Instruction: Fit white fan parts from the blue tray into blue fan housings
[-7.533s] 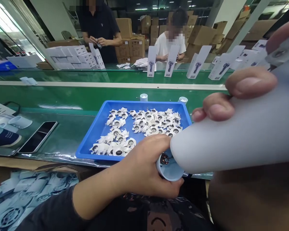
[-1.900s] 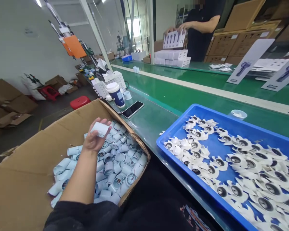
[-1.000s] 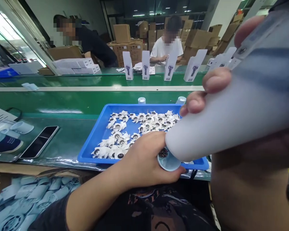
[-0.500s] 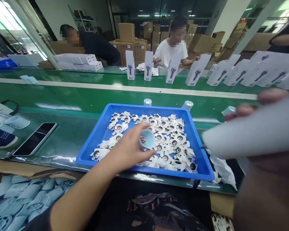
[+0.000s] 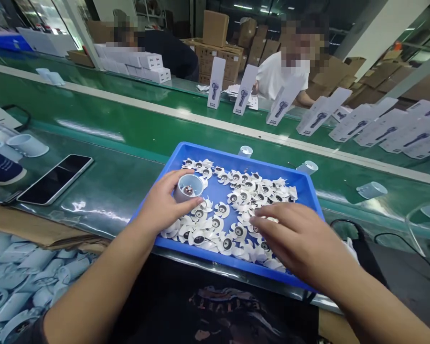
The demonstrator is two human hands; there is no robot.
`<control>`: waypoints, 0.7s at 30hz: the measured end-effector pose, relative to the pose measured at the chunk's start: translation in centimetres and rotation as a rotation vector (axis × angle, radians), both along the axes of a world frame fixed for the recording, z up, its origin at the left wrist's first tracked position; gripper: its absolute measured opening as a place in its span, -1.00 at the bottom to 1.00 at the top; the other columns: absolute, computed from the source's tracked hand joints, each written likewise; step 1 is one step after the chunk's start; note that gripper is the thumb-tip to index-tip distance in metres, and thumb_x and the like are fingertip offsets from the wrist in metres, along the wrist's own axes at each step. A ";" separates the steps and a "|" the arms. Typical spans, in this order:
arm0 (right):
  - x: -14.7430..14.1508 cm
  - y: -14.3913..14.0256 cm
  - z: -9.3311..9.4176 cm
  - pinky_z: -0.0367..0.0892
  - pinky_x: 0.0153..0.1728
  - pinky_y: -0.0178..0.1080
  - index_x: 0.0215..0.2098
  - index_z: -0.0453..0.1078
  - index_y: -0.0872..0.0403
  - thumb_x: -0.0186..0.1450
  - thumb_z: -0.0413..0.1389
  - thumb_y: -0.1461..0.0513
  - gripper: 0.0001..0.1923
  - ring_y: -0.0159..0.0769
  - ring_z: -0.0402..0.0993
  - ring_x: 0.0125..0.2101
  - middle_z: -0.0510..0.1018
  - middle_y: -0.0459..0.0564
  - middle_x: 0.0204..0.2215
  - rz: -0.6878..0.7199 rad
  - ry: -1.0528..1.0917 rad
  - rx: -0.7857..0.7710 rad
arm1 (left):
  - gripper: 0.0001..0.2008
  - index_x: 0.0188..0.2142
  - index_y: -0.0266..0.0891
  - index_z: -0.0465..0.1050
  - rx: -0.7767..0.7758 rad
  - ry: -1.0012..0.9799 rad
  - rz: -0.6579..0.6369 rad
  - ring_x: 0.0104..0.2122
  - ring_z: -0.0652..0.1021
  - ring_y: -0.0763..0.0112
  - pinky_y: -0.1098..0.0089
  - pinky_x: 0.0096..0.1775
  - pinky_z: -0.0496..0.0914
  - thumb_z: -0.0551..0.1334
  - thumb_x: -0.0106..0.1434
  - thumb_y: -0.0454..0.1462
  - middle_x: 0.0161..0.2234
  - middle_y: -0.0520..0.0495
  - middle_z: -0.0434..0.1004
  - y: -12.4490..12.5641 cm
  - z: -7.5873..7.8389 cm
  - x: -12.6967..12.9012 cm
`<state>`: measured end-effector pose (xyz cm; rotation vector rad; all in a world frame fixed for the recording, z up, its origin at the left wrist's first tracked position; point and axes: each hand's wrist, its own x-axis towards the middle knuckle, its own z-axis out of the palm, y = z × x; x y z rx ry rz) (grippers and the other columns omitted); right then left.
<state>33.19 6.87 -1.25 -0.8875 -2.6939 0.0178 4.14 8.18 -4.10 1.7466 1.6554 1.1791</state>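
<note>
Left hand (image 5: pixel 163 203) curled, fingers closed in a grip, forearm extended. Right hand (image 5: pixel 294 236) palm-down, fingers spread forward.

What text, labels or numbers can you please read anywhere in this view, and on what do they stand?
None can be read.
Upright boxes: a fan picture with small print below, too small.
Shirt: pale lettering, too blurred.
Stacked boxes: no legible print.

Bright overhead light, glare on the wrinkled plastic sheet (image 5: pixel 93 210), edges warped.
</note>
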 end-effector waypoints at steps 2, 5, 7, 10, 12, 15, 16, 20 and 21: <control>-1.8 1.9 -1.5 0.29 -0.20 -0.15 -0.11 0.47 0.02 0.34 0.06 0.37 -0.77 -0.21 0.41 -0.18 0.50 -0.08 -0.13 0.057 -0.266 0.027 | -0.47 0.03 -0.18 0.42 0.033 0.053 -0.027 0.04 0.46 0.08 0.05 0.12 0.32 0.38 0.07 -0.10 0.03 -0.16 0.46 -0.1 0.0 0.0; -3.2 5.1 -3.0 0.28 -0.29 -0.19 -0.09 0.50 0.05 0.32 0.11 0.36 -0.76 -0.20 0.42 -0.25 0.49 -0.05 -0.08 0.004 -0.508 0.007 | -0.47 0.07 -0.20 0.39 0.043 0.075 -0.083 0.07 0.44 0.13 0.09 0.14 0.32 0.37 0.11 -0.15 0.05 -0.16 0.45 -0.2 -0.2 -0.1; -3.7 6.9 -3.2 0.29 -0.25 -0.16 0.02 0.47 0.05 0.39 0.04 0.30 -0.72 -0.14 0.41 -0.19 0.44 0.01 0.02 -0.082 -0.600 0.003 | -0.44 0.10 -0.21 0.36 0.017 0.064 -0.115 0.10 0.43 0.12 0.09 0.15 0.31 0.37 0.12 -0.15 0.09 -0.17 0.42 -0.2 -0.3 0.0; -4.6 8.4 -2.6 0.30 -0.14 -0.12 0.14 0.38 0.00 0.46 -0.04 0.27 -0.66 -0.10 0.36 -0.06 0.39 0.04 0.07 -0.215 -0.704 -0.008 | -0.44 0.13 -0.19 0.34 -0.022 0.048 -0.144 0.14 0.39 0.11 0.07 0.18 0.28 0.36 0.14 -0.16 0.14 -0.18 0.37 -0.3 -0.5 0.0; -5.6 8.6 -2.1 0.31 -0.08 -0.12 0.14 0.37 0.02 0.44 0.00 0.26 -0.67 -0.12 0.34 -0.02 0.39 0.05 0.05 -0.291 -0.753 -0.029 | -0.44 0.13 -0.17 0.33 -0.033 0.043 -0.154 0.15 0.38 0.11 0.05 0.19 0.27 0.36 0.14 -0.17 0.15 -0.17 0.36 -0.3 -0.6 0.1; -7.6 8.5 -1.6 0.34 -0.05 -0.09 0.01 0.41 0.12 0.41 0.06 0.23 -0.75 -0.18 0.36 -0.06 0.42 0.06 -0.06 -0.408 -0.809 -0.076 | -0.43 0.13 -0.15 0.33 -0.043 0.033 -0.170 0.13 0.39 0.12 0.05 0.17 0.29 0.37 0.14 -0.16 0.13 -0.15 0.37 -0.4 -0.7 0.0; -8.2 8.5 -1.5 0.35 -0.04 -0.08 -0.03 0.42 0.15 0.42 0.04 0.22 -0.77 -0.20 0.37 -0.08 0.43 0.07 -0.10 -0.450 -0.823 -0.093 | -0.43 0.13 -0.15 0.34 -0.047 0.031 -0.176 0.13 0.39 0.12 0.06 0.16 0.30 0.37 0.14 -0.16 0.12 -0.14 0.37 -0.4 -0.8 0.0; -10.3 9.0 -1.1 0.37 -0.02 -0.10 -0.09 0.41 0.20 0.43 0.06 0.21 -0.80 -0.25 0.40 -0.11 0.44 0.08 -0.16 -0.595 -0.858 -0.197 | -0.44 0.12 -0.15 0.34 -0.040 0.025 -0.179 0.11 0.40 0.12 0.06 0.14 0.32 0.37 0.14 -0.16 0.11 -0.14 0.38 -0.3 -0.9 0.0; -10.7 9.3 -1.1 0.39 -0.03 -0.11 -0.10 0.41 0.20 0.41 0.08 0.21 -0.80 -0.26 0.41 -0.12 0.45 0.07 -0.16 -0.632 -0.860 -0.239 | -0.45 0.12 -0.15 0.35 -0.032 0.024 -0.177 0.11 0.40 0.13 0.06 0.15 0.31 0.37 0.13 -0.16 0.11 -0.14 0.38 -0.3 -0.9 -0.1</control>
